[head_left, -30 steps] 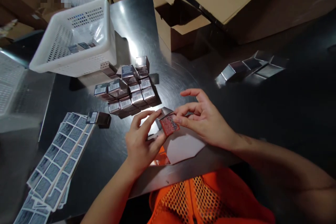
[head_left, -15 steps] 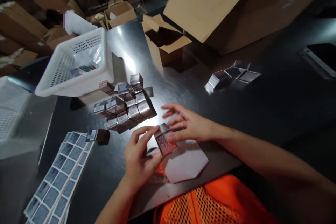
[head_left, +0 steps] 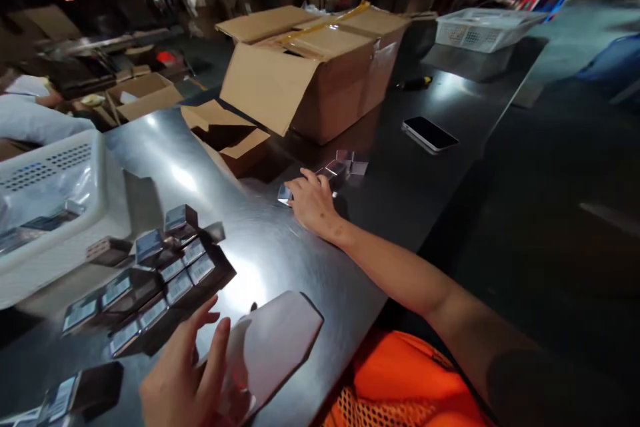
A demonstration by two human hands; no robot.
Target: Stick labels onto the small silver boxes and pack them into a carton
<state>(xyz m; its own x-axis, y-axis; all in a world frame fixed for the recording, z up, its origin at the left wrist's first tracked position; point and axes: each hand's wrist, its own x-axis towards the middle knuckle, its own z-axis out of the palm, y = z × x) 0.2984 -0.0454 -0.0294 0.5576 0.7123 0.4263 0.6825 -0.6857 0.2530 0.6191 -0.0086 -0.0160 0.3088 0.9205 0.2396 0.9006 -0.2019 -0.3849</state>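
Note:
My left hand (head_left: 185, 367) is low in the head view, with thumb and fingers apart and nothing visible between them. It hovers by a white, angular sheet (head_left: 280, 340) on the metal table. Farther off, my right hand (head_left: 315, 203) has its fingers curled over a small silvery carton (head_left: 284, 195), whose near end pokes out on the left. Other shiny cartons (head_left: 345, 165), seemingly with flaps standing out, lie just beyond the fingers. Left of the sheet stands a cluster of small dark boxes with barcode labels (head_left: 180, 285). A separate labelled box (head_left: 80, 393) lies at bottom left.
A white perforated basket (head_left: 113, 213) holding small packs stands at left. Behind are an open small carton (head_left: 235, 140) and a big cardboard box (head_left: 340, 87). A phone (head_left: 430, 133) and another white basket (head_left: 480, 30) are farther right. A person's sleeve (head_left: 40, 120) shows at left.
My view has swung to the right. My right hand has left the small box held in my left hand and reached out to the silvery cartons. That box no longer shows in my left hand.

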